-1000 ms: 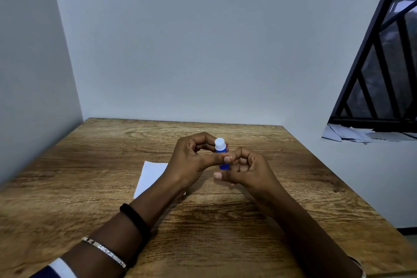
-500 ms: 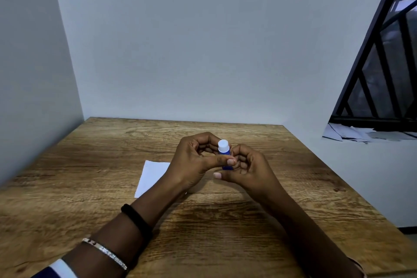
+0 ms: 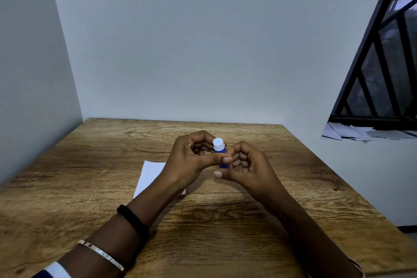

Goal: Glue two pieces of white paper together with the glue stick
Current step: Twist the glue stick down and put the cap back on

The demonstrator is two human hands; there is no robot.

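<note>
A small blue glue stick (image 3: 220, 151) with a white cap stands upright between my two hands above the middle of the wooden table (image 3: 94, 171). My left hand (image 3: 191, 160) curls around it, thumb pressed across the blue body. My right hand (image 3: 246, 169) cups the lower part from the right, fingers bent against it. The cap is on. White paper (image 3: 150, 176) lies flat on the table under my left wrist; most of it is hidden, and I cannot tell whether it is one sheet or two.
White walls close the table at the left and back. To the right sits a window ledge with several loose papers (image 3: 352, 132) under black window bars (image 3: 383, 63). The table's right edge drops off near my right forearm.
Both hands with the glue stick have drifted very slightly to the right and away from me. The grip looks the same and the cap stays on.
</note>
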